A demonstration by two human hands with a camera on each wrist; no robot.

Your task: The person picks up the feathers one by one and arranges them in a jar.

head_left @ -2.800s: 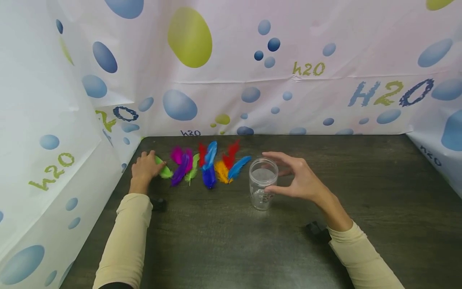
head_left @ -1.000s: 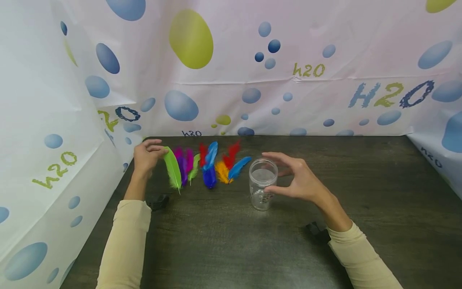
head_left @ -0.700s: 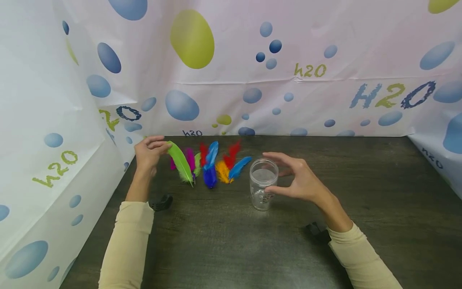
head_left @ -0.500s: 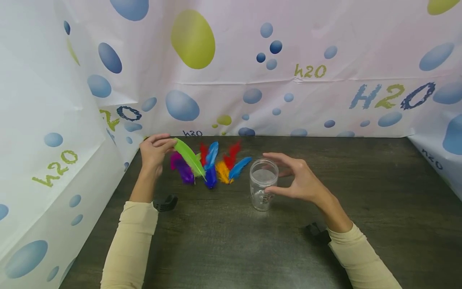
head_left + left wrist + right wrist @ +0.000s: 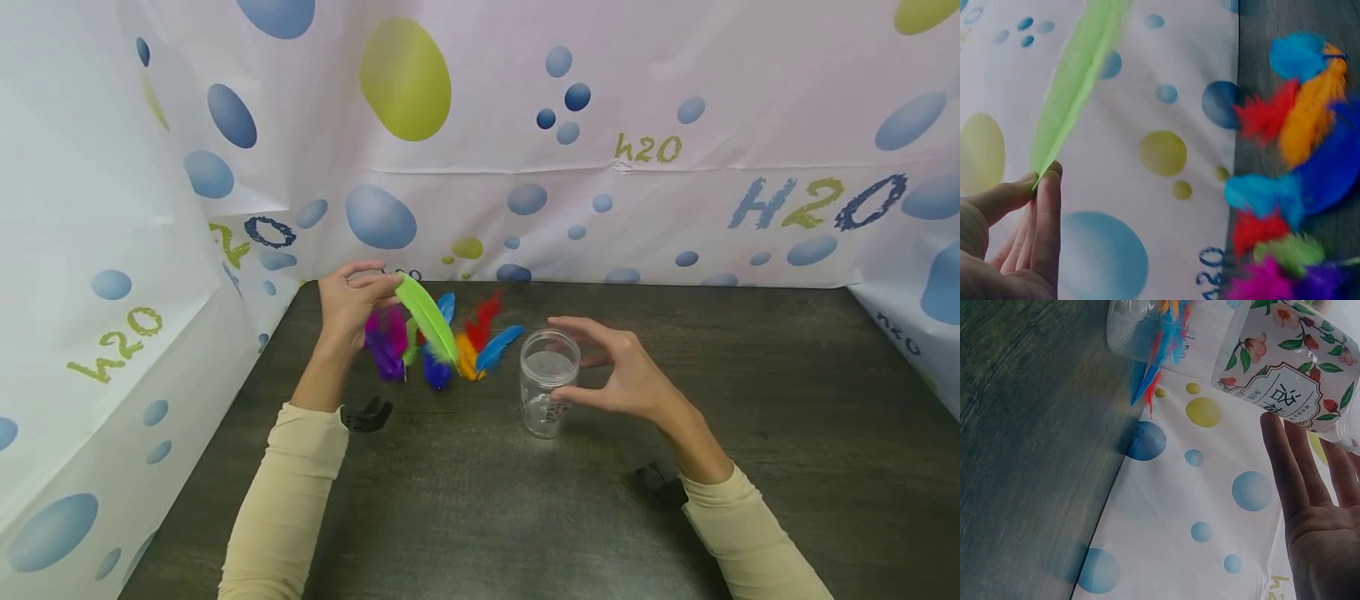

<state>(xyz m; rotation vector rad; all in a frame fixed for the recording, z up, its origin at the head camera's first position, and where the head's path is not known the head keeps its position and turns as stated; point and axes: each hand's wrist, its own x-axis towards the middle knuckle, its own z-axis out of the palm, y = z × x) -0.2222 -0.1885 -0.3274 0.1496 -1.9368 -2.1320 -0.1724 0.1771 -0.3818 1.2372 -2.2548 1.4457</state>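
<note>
Beyond the fingers (image 5: 583, 325), we see a creased white backdrop (image 5: 487, 142) printed with blue bubbles (image 5: 381, 217), lime-green ovals (image 5: 406, 79) and "H2O" lettering (image 5: 817, 202); it wraps round to the fingers' left and right. Beneath them, we find a dark wood-grain tabletop (image 5: 480, 517), faintly shiny on the fingers' near side.

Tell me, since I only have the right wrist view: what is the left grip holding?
Observer: The left grip pinches a bright green feather.
Operator: Is that feather above the jar?
Observer: No. In the head view it is to the left of the jar, apart from it.
Operator: Is the jar capped? My view cuts off its top.
Observer: No, the head view shows it open at the top.
</note>
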